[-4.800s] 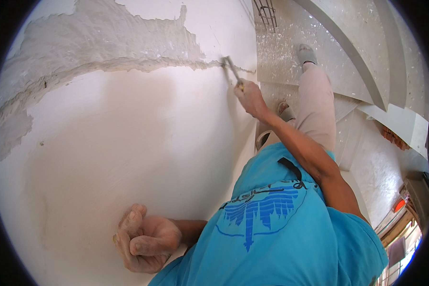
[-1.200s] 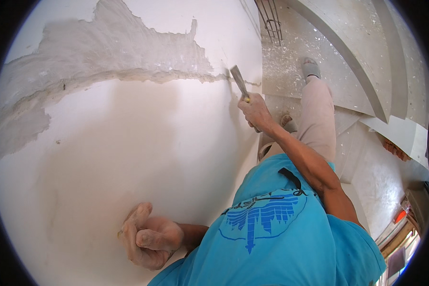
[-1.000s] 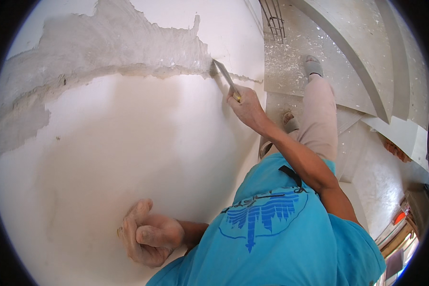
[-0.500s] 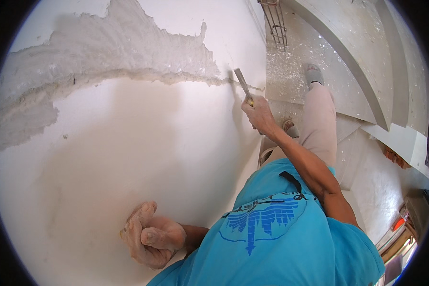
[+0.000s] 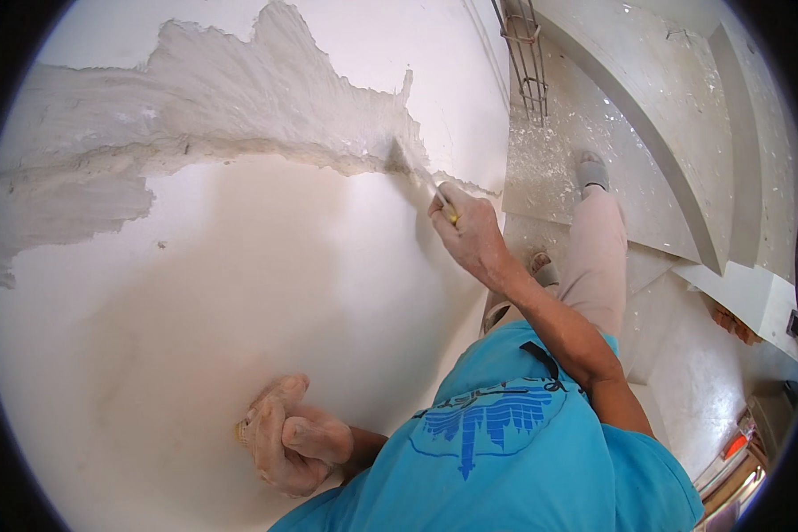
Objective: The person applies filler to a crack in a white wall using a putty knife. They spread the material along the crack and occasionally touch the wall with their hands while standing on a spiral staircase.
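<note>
My right hand [image 5: 474,230] grips a metal scraper [image 5: 423,173] with some yellow on its handle. The blade, blurred, angles up-left onto the rough grey chipped band [image 5: 284,106] that runs across the white wall [image 5: 195,301]. My left hand [image 5: 297,434] is low on the same wall, fingers curled and coated in pale dust. A small yellowish thing shows at its outer edge; what it holds, if anything, I cannot make out.
Curved pale steps [image 5: 683,133] sprinkled with white flakes lie to the right, my sandalled feet among them. A bundle of bent steel bars [image 5: 528,62] stands beside the wall at the top. Stacked bricks [image 5: 736,324] and an orange object [image 5: 734,448] show at the far right.
The scraper has gone back and forth; since half a second ago it has swung left onto the grey band. The whole view has shifted a little downward. My left hand stays by the wall.
</note>
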The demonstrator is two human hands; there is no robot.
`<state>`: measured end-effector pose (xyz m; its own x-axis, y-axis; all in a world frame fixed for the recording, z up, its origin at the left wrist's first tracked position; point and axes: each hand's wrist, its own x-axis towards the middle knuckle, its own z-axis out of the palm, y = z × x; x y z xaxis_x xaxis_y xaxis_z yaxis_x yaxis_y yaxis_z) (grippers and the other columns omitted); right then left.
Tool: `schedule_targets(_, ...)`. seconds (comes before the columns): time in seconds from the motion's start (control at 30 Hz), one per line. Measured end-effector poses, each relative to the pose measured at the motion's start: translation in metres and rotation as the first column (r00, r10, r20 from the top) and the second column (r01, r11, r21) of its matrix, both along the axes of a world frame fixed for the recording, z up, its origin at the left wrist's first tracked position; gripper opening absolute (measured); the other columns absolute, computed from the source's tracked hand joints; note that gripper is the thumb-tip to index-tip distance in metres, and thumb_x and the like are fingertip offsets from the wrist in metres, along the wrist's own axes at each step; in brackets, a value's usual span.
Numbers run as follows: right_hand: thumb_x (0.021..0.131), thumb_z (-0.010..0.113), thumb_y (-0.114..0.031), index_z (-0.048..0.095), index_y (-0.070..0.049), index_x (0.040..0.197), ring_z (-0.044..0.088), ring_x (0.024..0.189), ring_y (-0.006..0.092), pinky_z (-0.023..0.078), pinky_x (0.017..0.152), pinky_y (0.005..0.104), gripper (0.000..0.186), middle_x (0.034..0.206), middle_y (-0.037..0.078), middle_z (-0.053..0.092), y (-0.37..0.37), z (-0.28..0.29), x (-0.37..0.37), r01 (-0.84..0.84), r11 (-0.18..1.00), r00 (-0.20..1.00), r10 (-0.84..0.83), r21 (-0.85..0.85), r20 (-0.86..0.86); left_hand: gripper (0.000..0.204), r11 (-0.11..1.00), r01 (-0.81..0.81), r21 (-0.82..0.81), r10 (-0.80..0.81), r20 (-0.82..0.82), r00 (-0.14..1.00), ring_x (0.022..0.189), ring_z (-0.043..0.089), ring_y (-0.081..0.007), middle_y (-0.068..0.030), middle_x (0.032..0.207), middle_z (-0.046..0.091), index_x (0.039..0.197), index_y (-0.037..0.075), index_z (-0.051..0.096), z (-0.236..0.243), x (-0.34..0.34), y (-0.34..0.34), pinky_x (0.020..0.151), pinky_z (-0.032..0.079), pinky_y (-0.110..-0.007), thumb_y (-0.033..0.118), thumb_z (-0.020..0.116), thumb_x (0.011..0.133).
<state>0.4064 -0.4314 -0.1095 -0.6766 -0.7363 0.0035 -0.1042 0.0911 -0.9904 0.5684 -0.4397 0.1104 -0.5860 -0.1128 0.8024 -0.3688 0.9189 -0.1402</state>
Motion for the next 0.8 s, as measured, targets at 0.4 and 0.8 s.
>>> schedule_targets(0.4,0.089,0.058,-0.014,0.058,0.002,0.089,0.06,0.072,0.0466,0.046,0.065,0.0499,0.016,0.073,0.027,0.059,-0.019,0.0,-0.02,0.006,0.996,1.0,-0.003,0.085,-0.028,0.024,0.999,-0.038,-0.001,0.038,-0.003,0.999,0.052,0.058,-0.0205,-0.0163,0.065,0.065,0.094,-0.009,0.059,0.009,0.001,0.003,0.047,0.045,-0.029,0.01,0.048,0.1)
schedule_targets(0.8,0.087,0.058,-0.014,0.06,0.002,0.09,0.062,0.078,0.046,0.048,0.071,0.053,0.017,0.078,0.027,0.063,-0.019,-0.03,-0.031,0.025,0.974,0.997,-0.04,0.224,0.062,0.021,0.998,-0.055,-0.031,0.055,-0.018,0.998,0.051,0.058,-0.0205,-0.016,0.063,0.065,0.092,-0.009,0.058,0.004,-0.001,0.005,0.049,0.047,-0.031,0.008,0.047,0.1)
